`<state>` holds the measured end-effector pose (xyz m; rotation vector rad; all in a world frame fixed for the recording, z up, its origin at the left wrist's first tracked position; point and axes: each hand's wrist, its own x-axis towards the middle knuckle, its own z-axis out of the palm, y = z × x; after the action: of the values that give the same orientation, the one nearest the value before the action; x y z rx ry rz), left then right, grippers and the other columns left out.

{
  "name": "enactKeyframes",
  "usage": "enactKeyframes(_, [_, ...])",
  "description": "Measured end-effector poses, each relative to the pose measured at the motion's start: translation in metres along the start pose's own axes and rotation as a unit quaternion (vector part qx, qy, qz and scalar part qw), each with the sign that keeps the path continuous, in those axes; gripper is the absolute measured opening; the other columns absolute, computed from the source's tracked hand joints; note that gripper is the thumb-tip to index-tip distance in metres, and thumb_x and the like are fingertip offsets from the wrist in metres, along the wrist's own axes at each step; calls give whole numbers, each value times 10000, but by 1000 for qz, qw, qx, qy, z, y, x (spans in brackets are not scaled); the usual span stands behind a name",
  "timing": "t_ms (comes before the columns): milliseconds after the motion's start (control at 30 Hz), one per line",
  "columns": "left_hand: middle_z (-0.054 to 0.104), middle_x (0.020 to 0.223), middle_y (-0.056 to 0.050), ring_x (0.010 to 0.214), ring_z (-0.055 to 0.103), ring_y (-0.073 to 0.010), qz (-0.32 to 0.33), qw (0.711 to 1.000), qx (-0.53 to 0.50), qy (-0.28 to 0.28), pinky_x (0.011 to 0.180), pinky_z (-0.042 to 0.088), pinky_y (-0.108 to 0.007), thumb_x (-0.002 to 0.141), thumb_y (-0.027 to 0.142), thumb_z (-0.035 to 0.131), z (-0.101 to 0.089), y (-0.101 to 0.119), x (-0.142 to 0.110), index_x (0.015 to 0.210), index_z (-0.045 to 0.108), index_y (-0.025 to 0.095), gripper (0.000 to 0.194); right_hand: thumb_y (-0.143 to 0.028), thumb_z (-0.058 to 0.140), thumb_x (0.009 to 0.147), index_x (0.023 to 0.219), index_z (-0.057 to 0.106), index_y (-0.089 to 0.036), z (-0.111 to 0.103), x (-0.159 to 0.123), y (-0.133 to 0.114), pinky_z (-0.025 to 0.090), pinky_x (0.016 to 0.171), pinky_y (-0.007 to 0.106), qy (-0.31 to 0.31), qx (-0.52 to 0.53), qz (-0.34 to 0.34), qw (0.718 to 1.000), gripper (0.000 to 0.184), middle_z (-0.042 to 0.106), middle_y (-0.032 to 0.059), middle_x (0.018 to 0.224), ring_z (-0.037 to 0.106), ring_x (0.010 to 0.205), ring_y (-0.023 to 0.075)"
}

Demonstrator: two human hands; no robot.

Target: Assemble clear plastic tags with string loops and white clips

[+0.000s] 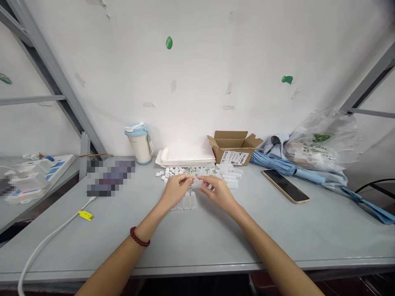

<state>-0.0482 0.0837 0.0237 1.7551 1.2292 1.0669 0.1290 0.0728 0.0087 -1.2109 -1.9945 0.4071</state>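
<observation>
My left hand (pixel 176 190), with a dark red beaded bracelet on its wrist, is closed in a pinch over the middle of the table. Facing it, my right hand (pixel 219 192) bends its fingers and thumb around a small translucent piece whose kind is too small to tell. Both sets of fingertips nearly meet. Small white caps (pixel 162 174) lie scattered behind my left hand. Clear plastic tubes (pixel 233 179) lie behind my right hand. Several translucent flat containers (pixel 187 202) are lined up just in front of the fingertips. What the left fingertips pinch is hidden.
Behind the parts are a stack of white foam sheets (pixel 187 157) and an open cardboard box (pixel 233 153). A tumbler (pixel 140 144) stands left. To the right lie a phone (pixel 285 186), a blue umbrella (pixel 277 163) and a plastic bag (pixel 324 142). A white cable (pixel 51 236) crosses the left side.
</observation>
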Motion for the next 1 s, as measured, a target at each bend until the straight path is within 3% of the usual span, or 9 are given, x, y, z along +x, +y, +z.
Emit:
enactKeyframes(133, [694,702,-36,713,627,-195,-2,999,29,-17,652,467,-278,789,442,535,0,0,0,741,706,156,336,-148,625,807,1099,639,-202,1,-2,-3,468,646,267,-15,-49,-33,998,298,635,52,856,596,753,160])
enactKeyframes(433, [710,755,-24,711,625,-187,-2,998,-35,-43,648,481,-279,738,403,627,-4,6,-1,742,712,181,237,-162,630,795,946,617,-198,1,-3,-2,457,650,270,-7,-43,-40,998,155,625,56,875,589,798,176])
enactKeyframes(700, [731,870,-37,854,655,-218,-8,995,-78,-62,751,521,-305,694,346,694,-4,0,0,818,731,185,207,-168,625,792,885,636,-186,4,-3,0,452,623,256,-3,-40,-31,999,95,611,46,833,559,708,149])
enactKeyframes(900, [735,888,-42,883,657,-228,-14,993,-94,-64,794,524,-332,691,347,695,-5,2,1,829,729,179,220,-202,623,802,910,648,-160,6,-3,0,478,598,259,9,2,-29,1000,119,610,60,817,562,724,157])
enactKeyframes(1000, [734,923,-55,904,656,-236,-21,992,-106,-71,817,520,-349,693,356,698,-6,3,1,865,726,169,255,-248,607,820,1022,639,-189,6,-4,-2,490,582,256,15,24,-32,999,213,615,55,818,570,730,158])
